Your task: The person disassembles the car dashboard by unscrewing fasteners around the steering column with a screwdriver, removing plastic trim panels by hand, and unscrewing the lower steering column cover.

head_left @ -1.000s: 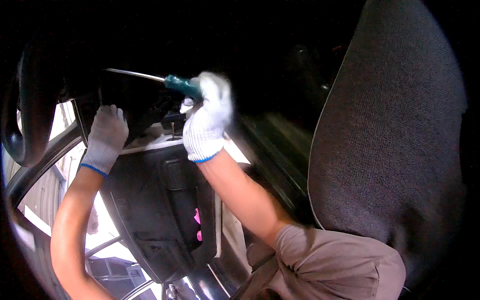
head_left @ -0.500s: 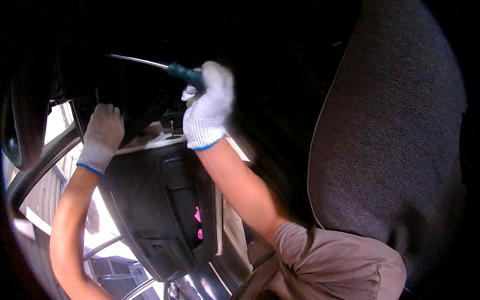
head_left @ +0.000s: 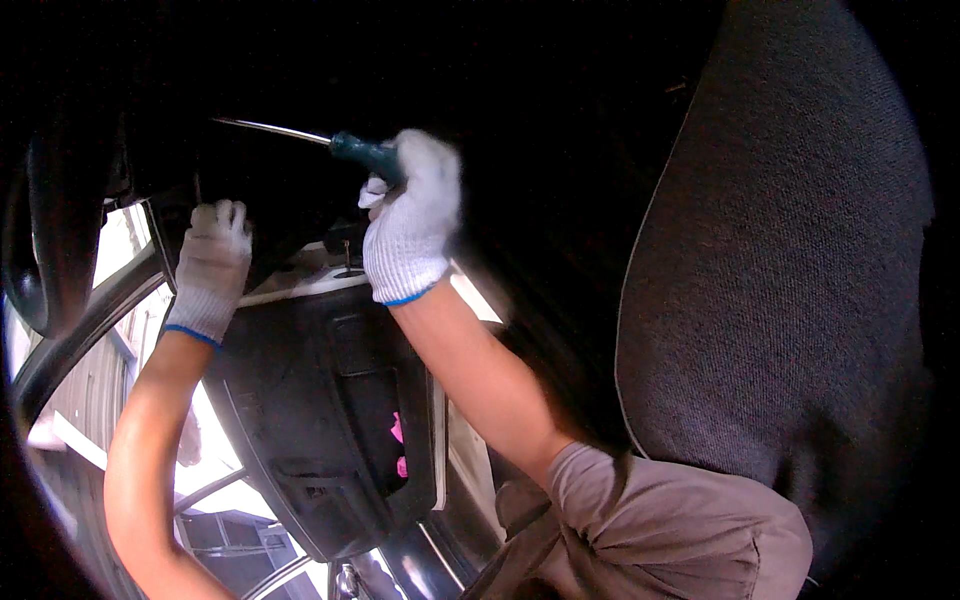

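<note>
Well, near a black door panel (head_left: 300,410) and dark seat (head_left: 780,240), right grip (head_left: 412,215) clasps screwdriver (head_left: 362,155); left grip (head_left: 213,262) unclear.

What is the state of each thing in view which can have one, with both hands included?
Green-handled tool: held, shaft pointing left; tip contact cannot be told.
Right hand: gloved, closed around the tool.
Left hand: gloved, fingers bent; whether it grips something is unclear.
Vehicle door: seems open, inner side showing.
Pink material: partly visible in a door recess.
</note>
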